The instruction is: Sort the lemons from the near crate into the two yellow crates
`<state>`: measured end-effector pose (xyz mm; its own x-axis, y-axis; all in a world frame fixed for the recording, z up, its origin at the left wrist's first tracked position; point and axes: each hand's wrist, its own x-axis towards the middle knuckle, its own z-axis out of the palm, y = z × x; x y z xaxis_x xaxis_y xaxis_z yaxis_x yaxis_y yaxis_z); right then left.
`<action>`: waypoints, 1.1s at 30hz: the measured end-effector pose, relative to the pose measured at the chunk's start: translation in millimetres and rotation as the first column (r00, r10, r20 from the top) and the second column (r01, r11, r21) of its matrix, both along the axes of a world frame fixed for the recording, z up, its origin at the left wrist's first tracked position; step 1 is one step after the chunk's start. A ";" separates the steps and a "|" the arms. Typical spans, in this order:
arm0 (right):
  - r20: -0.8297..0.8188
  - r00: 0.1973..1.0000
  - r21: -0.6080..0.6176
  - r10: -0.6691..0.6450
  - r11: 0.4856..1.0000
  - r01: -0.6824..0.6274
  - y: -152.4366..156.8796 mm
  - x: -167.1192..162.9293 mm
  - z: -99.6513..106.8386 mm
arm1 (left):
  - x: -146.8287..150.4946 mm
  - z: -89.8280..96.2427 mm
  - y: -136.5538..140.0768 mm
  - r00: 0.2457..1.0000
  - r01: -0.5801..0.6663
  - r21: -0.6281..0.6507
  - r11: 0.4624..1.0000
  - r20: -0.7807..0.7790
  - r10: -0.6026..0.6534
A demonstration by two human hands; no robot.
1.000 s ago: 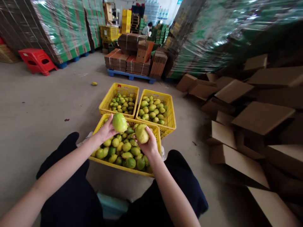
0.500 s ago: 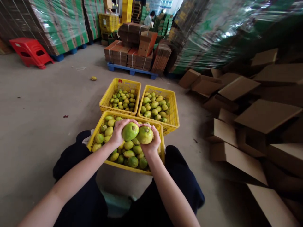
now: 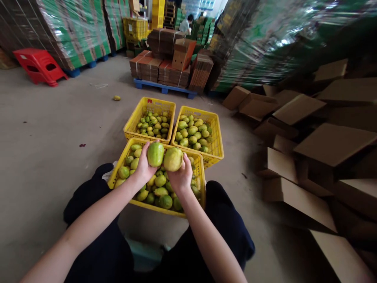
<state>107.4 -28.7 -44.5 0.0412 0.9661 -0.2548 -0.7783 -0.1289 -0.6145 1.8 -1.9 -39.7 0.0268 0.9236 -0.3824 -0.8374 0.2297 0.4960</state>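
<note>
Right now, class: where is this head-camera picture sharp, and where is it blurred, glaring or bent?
Head view: the two fruits and near yellow crate are sharp; glare streaks the wrapped pallet stacks; the cardboard boxes smear and bend toward the right edge.

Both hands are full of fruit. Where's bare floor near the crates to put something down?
Bare concrete floor lies left of the near crate and far-left crate, out to the red stool. The right is crowded with cardboard boxes. All three crates hold fruit; left hand and right hand hover over the near one.
</note>
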 end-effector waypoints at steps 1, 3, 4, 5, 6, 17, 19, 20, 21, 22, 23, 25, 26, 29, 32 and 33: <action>0.007 1.000 0.006 0.021 1.000 -0.021 -0.1 -1.6 -0.9 | -0.2 -0.3 0.2 0.999 0.001 -0.068 0.998 0.040 0.002; 0.040 0.999 0.002 0.035 0.999 -0.035 -0.4 -4.2 -2.4 | -0.2 -0.6 -0.6 0.996 0.008 -0.162 0.987 0.084 0.006; 0.055 0.998 -0.005 0.027 1.000 -0.026 -0.5 -5.0 -2.9 | 0.0 -0.8 -1.3 0.996 0.012 -0.189 0.982 0.094 0.006; 0.062 0.998 -0.011 0.012 1.000 -0.011 -0.4 -5.3 -3.1 | 0.2 -1.1 -1.9 0.995 0.019 -0.206 0.978 0.101 0.002; 0.057 0.998 -0.018 -0.001 1.000 0.002 -0.1 -5.1 -3.0 | 0.4 -1.3 -2.3 0.994 0.032 -0.209 0.977 0.110 -0.009; 0.379 0.908 0.064 -0.178 0.984 0.166 8.9 12.2 -13.0 | 3.4 6.3 -3.2 0.977 0.142 -0.026 0.990 0.166 -0.136; 0.632 0.745 0.230 -0.213 0.970 0.083 4.7 5.9 -19.9 | 6.5 2.5 -4.8 0.988 0.128 0.023 0.992 0.084 -0.130; 0.732 0.644 0.285 -0.222 0.959 0.006 1.7 1.8 -24.1 | 7.6 -0.6 -5.8 0.991 0.123 0.063 0.990 0.037 -0.125; 0.803 0.551 0.311 -0.225 0.948 -0.067 -1.4 -2.4 -28.5 | 8.2 -4.0 -6.8 0.993 0.119 0.102 0.988 -0.009 -0.119; 0.848 0.480 0.315 -0.223 0.941 -0.120 -4.6 -6.3 -32.8 | 8.1 -7.5 -8.0 0.992 0.121 0.135 0.983 -0.050 -0.115; 0.875 0.430 0.311 -0.223 0.939 -0.147 -7.7 -9.7 -36.6 | 7.5 -11.0 -9.3 0.991 0.121 0.160 0.980 -0.082 -0.109; 0.898 0.360 0.323 -0.253 0.934 -0.150 -13.2 -14.8 -41.5 | 5.0 -16.9 -12.4 0.989 0.105 0.185 0.977 -0.123 -0.083; 0.901 0.327 0.346 -0.286 0.927 -0.142 -15.9 -16.6 -42.2 | 3.6 -19.2 -14.0 0.989 0.096 0.187 0.978 -0.131 -0.072; 0.881 0.262 0.434 -0.393 0.893 -0.121 -24.5 -20.7 -38.7 | 0.1 -24.1 -17.6 0.982 0.170 0.142 0.975 -0.110 -0.155; 0.869 0.292 0.454 -0.399 0.878 -0.150 -33.3 -24.2 -32.6 | -2.7 -26.5 -15.8 0.956 0.290 0.079 0.954 -0.079 -0.284; 0.870 0.319 0.443 -0.377 0.881 -0.165 -35.5 -24.9 -30.7 | -3.6 -27.0 -13.9 0.956 0.286 0.093 0.954 -0.101 -0.276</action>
